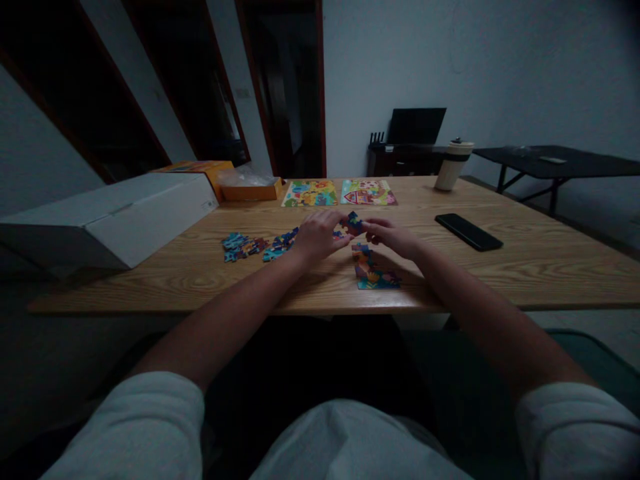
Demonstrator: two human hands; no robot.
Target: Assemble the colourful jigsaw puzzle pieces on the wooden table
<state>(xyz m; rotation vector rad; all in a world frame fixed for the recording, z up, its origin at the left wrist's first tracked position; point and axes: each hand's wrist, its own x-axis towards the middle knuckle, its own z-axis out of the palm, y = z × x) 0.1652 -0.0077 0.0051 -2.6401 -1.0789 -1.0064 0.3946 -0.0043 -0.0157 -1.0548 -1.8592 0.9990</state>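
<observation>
I am viewing a wood-grain table (540, 273) that is carrying a white box (155, 217) on its left, an orange box (195, 166) and an orange tray (250, 193) beyond it. Two picture sheets (311, 193) are lying near the far edge, a pale cup (450, 172) standing to their right. Nearer my camera, loose puzzle pieces (233, 245) are lying left of a partly joined puzzle (373, 279), a black phone (469, 231) resting at right

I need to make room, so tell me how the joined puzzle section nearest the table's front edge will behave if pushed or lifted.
The puzzle section lies flat and looks thin, so it is probably light and would slide rather than roll. Made of small interlocked pieces, it may sag or split at the joints if lifted.
</observation>
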